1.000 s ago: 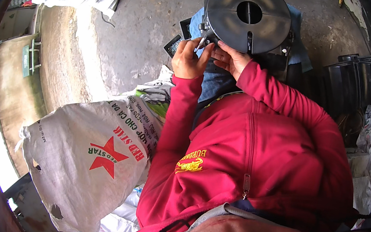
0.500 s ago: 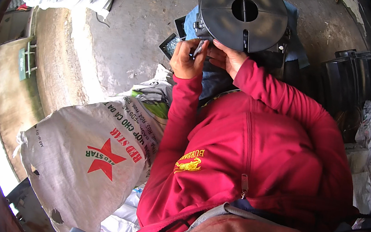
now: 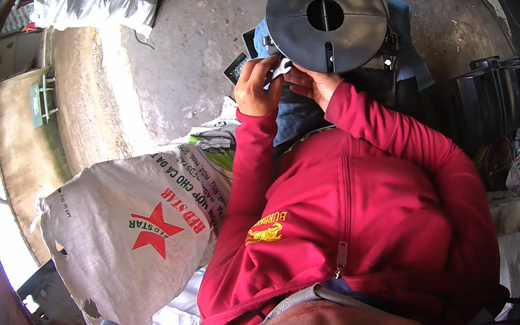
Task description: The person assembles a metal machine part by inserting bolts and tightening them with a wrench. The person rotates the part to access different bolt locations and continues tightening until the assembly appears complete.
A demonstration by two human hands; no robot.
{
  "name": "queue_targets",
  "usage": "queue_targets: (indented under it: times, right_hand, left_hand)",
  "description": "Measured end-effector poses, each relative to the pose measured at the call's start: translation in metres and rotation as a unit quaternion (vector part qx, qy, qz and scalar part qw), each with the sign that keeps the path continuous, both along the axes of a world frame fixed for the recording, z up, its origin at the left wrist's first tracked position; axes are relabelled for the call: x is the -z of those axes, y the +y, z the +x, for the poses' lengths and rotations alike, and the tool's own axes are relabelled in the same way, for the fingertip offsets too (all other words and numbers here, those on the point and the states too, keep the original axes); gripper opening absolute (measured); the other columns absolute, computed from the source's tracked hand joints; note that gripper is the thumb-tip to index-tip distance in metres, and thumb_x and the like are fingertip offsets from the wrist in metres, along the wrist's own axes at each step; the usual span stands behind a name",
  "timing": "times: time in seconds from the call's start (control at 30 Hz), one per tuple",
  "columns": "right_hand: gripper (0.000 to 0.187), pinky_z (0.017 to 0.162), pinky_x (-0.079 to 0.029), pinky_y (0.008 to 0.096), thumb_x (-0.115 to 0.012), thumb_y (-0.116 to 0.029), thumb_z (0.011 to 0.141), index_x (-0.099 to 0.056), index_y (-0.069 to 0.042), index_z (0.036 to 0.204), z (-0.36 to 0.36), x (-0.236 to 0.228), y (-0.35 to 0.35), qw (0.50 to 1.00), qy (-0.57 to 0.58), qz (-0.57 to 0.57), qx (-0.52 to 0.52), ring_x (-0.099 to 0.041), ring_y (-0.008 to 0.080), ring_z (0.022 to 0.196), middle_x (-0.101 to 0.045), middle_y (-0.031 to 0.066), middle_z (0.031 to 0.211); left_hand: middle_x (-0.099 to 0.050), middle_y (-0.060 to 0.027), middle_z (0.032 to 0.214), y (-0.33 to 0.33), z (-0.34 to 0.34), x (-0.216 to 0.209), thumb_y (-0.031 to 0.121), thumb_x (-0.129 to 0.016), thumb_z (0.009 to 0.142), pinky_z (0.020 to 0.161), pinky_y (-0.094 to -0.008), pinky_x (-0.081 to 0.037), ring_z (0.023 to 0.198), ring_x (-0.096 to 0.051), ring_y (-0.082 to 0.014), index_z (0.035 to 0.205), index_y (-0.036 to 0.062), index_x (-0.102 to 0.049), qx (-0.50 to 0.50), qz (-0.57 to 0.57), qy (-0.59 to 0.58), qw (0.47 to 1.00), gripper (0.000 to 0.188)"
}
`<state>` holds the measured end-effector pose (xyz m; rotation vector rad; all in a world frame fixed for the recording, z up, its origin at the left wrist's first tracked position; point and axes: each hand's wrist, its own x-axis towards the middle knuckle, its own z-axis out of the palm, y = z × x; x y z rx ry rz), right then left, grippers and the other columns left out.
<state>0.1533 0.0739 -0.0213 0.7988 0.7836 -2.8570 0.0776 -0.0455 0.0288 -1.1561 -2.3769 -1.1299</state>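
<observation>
A white woven sack with a red star [image 3: 122, 243] lies at left. Next, the bare left hand [image 3: 258, 88] pinches a silver open-ended metal wrench [image 3: 282, 68]. Just right, the right hand [image 3: 316, 85] touches the near edge of a black, round, slotted disc [image 3: 316, 43]; whether its partly hidden fingers grip anything is unclear.

Left grip [image 3: 256, 92], bare hand: silver open-ended wrench [image 3: 282, 67] held in fingers, just beside near rim of black disc [image 3: 361, 34]. Disc: round central hole, slotted. Right grip [image 3: 314, 84], bare hand: against disc's near edge, fingertips partly hidden. Black tray [image 3: 230, 74], small shiny pieces inside, near left grip. Blue cloth [image 3: 414, 58] beside disc. White sack [image 3: 111, 228], red print, beside left sleeve [image 3: 253, 155].
</observation>
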Motion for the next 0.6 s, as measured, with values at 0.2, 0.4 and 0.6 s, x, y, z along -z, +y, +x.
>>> queue_targets:
  times: [0.2, 0.4, 0.6]
  right_hand:
    - [0.027, 0.078, -0.046, 0.0281, -0.058, -0.033, 0.084, -0.057, -0.013, 0.103, 0.0, -0.001, 0.001, 0.999, 0.026, 0.014, -0.014, -0.059, 0.0113, 0.096, -0.062, -0.0002, 0.102]
    - [0.028, 0.08, -0.046, 0.0286, -0.059, -0.033, 0.084, -0.056, -0.014, 0.104, 0.0, -0.001, 0.001, 1.0, -0.011, 0.02, -0.019, -0.058, 0.0109, 0.096, -0.061, -0.0005, 0.104]
    - [0.026, 0.075, -0.047, 0.0279, -0.063, -0.032, 0.08, -0.057, -0.015, 0.099, -0.002, -0.004, -0.002, 1.0, 0.001, 0.006, 0.021, -0.061, 0.01, 0.087, -0.063, -0.0022, 0.093]
  left_hand:
    - [-0.058, -0.0065, 0.08, 0.0, 0.008, 0.004, 0.0, -0.067, 0.065, 0.05, -0.0261, -0.046, 0.057, -0.056, -0.0155, 0.091, 0.0065, -0.061, -0.063, 0.066, -0.071, 0.993, 0.027]
    - [-0.059, -0.0081, 0.083, 0.005, 0.004, -0.005, 0.0, -0.064, 0.067, 0.057, -0.025, -0.05, 0.066, -0.062, -0.017, 0.095, 0.0048, -0.062, 0.006, -0.016, 0.008, 1.0, 0.028]
    - [-0.059, -0.0056, 0.073, 0.009, 0.006, 0.01, 0.002, -0.069, 0.066, 0.05, -0.0281, -0.045, 0.058, -0.057, -0.0172, 0.084, 0.0065, -0.061, -0.068, 0.061, 0.003, 0.996, 0.02]
